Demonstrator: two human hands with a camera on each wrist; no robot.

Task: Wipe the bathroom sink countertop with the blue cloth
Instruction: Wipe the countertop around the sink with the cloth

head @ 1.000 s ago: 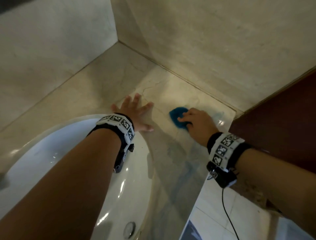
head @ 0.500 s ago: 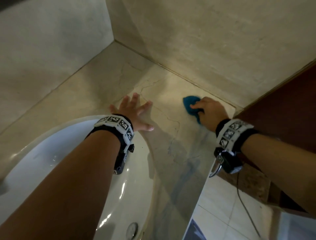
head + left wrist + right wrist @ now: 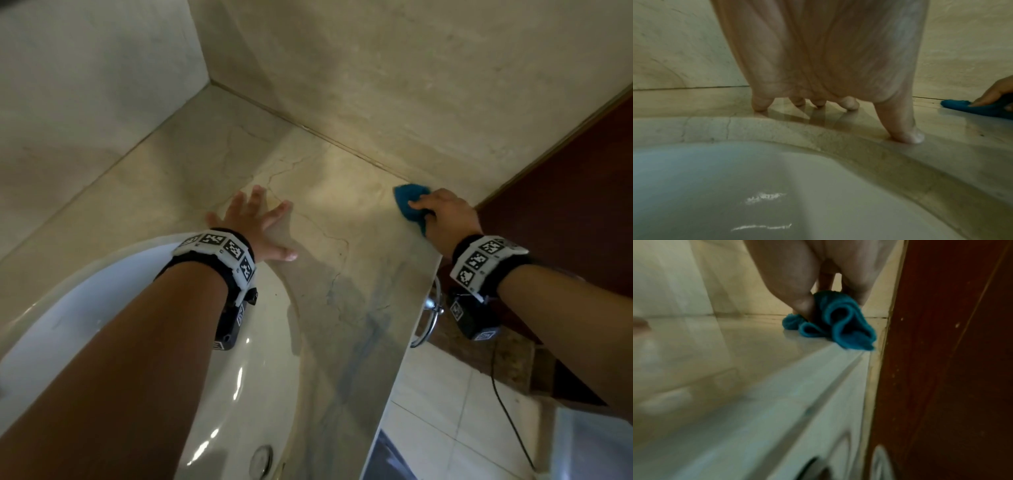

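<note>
A bunched blue cloth [image 3: 409, 202] [image 3: 838, 321] [image 3: 970, 108] lies on the beige marble countertop [image 3: 329, 212] at its far right corner, against the back wall and the front edge. My right hand [image 3: 442, 216] grips the cloth and presses it down; its thumb [image 3: 803, 305] is dug into the folds. My left hand [image 3: 253, 222] rests flat on the countertop just beyond the sink rim, its fingers [image 3: 904, 129] spread and straight, holding nothing.
The white sink basin [image 3: 144, 308] with its drain [image 3: 262, 460] fills the lower left. Marble walls [image 3: 394, 78] close the back and left. A dark red-brown door [image 3: 575, 192] stands just right of the cloth. A chrome ring [image 3: 430, 318] hangs under the front edge, above a tiled floor [image 3: 455, 411].
My right hand has slid the cloth away from me and to the right, from mid-counter into the back right corner. The left hand has stayed planted.
</note>
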